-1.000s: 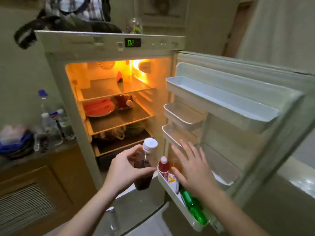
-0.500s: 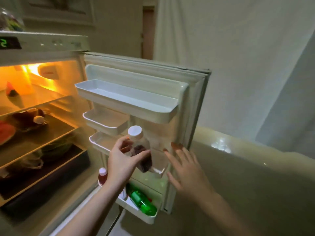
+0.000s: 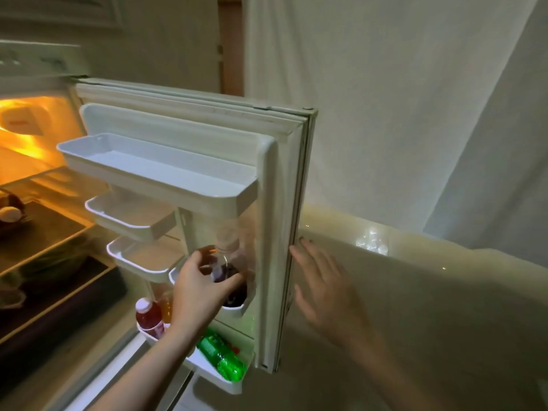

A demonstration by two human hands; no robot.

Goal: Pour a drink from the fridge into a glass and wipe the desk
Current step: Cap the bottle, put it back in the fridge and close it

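Observation:
My left hand (image 3: 198,289) grips a clear bottle of dark drink (image 3: 229,271) with a white cap, blurred by motion, in front of the open fridge door (image 3: 278,232). My right hand (image 3: 323,289) is flat with fingers spread, its fingertips at the door's outer edge. The bottom door shelf (image 3: 219,381) holds a red-drink bottle (image 3: 148,317), an orange bottle (image 3: 166,307) and a green bottle (image 3: 222,357) lying on its side. No glass is in view.
The lit fridge interior (image 3: 35,232) is on the left with glass shelves and some food. Three white door shelves (image 3: 154,170) stand bare. A pale counter (image 3: 415,292) runs to the right of the door, under a white curtain (image 3: 385,114).
My view has swung right. My left hand has carried the bottle up and to the right, out of the bottom shelf. My right hand has moved from inside the door to its outer edge.

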